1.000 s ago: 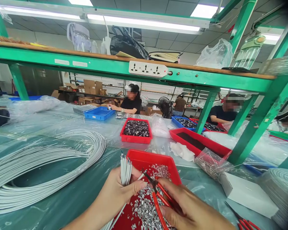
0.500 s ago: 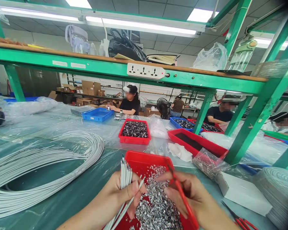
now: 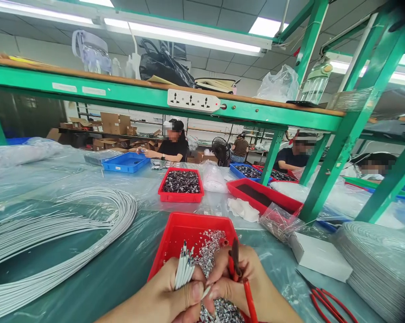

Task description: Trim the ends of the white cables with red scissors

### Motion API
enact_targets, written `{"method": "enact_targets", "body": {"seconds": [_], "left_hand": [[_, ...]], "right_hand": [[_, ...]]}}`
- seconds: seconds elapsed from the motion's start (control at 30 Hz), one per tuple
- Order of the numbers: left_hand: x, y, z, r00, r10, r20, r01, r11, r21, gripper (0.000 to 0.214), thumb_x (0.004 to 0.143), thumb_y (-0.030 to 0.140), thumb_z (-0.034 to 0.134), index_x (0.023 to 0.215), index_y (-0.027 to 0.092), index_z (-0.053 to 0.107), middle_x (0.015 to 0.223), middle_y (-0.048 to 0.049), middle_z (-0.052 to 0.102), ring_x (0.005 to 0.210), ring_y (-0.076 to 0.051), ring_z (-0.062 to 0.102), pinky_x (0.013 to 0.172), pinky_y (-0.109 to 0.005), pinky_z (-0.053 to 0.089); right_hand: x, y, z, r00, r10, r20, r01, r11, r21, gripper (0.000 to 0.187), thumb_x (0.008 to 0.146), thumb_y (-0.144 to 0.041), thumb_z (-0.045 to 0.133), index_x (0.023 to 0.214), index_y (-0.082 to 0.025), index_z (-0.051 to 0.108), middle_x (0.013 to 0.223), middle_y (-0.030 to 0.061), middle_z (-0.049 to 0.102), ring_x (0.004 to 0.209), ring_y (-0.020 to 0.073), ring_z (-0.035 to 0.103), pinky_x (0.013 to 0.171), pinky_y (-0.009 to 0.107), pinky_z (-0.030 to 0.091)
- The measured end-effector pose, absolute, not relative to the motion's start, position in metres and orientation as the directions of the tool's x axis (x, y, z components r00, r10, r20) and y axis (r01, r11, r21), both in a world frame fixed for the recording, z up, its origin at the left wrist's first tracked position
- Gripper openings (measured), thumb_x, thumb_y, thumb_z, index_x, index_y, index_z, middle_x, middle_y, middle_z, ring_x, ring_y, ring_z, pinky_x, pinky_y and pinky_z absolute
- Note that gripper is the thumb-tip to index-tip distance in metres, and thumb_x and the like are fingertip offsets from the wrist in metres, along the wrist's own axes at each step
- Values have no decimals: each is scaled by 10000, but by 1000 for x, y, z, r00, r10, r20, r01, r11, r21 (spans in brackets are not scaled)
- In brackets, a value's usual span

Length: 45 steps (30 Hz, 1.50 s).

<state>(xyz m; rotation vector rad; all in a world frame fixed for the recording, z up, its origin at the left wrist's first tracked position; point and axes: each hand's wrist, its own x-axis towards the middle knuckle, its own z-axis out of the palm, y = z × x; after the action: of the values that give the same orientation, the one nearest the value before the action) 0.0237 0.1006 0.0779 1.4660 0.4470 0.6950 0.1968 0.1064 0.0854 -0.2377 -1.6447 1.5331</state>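
My left hand [image 3: 173, 294] is closed round a bundle of white cables [image 3: 184, 272], their dark-tipped ends pointing up. One cable end sticks out between the thumb and fingers. My right hand [image 3: 248, 276] holds red-handled pliers [image 3: 250, 301] against the palm, their dark jaws pointing up. Its thumb and forefinger meet my left fingertips at that single cable end. Both hands are above a red tray [image 3: 202, 219] strewn with small shiny metal pieces [image 3: 207, 253]. The lower cables are hidden behind my left hand.
Coiled white cables [image 3: 121, 224] lie at left. A red tray of dark parts [image 3: 181, 181] stands ahead. At right are a white box [image 3: 319, 256], red-handled scissors [image 3: 327, 300] and a large coil [image 3: 380, 264]. A green shelf frame [image 3: 344, 130] crosses above; co-workers sit beyond.
My right hand has moved left to meet my left hand at the cable end. The pliers have swung more upright in it. The whole view has shifted slightly.
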Motion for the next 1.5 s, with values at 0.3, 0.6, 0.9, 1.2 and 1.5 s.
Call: {"method": "enact_targets", "body": {"seconds": [0.3,0.6,0.9,1.2,1.5], "left_hand": [[24,106,65,556,797,237,-114,-209,971,493,823,607,602,742,122,564,559,-4,485,438,-113,384,414,-157,286],[19,106,71,616,744,258,-190,-177,966,447,868,555,582,761,124,633,481,-3,501,460,-140,360,541,-211,275],[22,108,70,680,704,205,-286,-3,958,383,831,498,662,720,132,646,420,17,443,373,-117,296,431,-204,189],[21,111,65,458,817,351,-131,-329,935,477,847,576,597,706,120,600,549,-18,531,544,-166,439,561,-203,306],[18,110,65,328,897,297,-109,-276,955,483,806,607,622,827,125,597,523,37,436,452,-116,339,479,-183,282]], "right_hand": [[194,106,79,-376,788,488,-59,505,-861,241,649,-181,706,592,-144,474,522,-30,498,470,73,395,458,174,320],[190,107,86,-459,803,379,-177,335,-925,230,611,-201,739,742,-158,554,506,-65,388,444,63,337,462,180,315],[199,112,84,-579,688,437,-164,427,-889,55,681,-136,653,734,-139,667,483,-54,361,434,53,260,418,177,235],[186,110,88,-420,853,310,12,347,-938,266,590,-248,704,577,-136,462,502,-41,376,466,72,348,442,183,286],[209,116,88,-489,833,259,38,316,-948,287,684,-290,664,604,-146,429,535,-48,385,475,55,318,432,162,278]]}}
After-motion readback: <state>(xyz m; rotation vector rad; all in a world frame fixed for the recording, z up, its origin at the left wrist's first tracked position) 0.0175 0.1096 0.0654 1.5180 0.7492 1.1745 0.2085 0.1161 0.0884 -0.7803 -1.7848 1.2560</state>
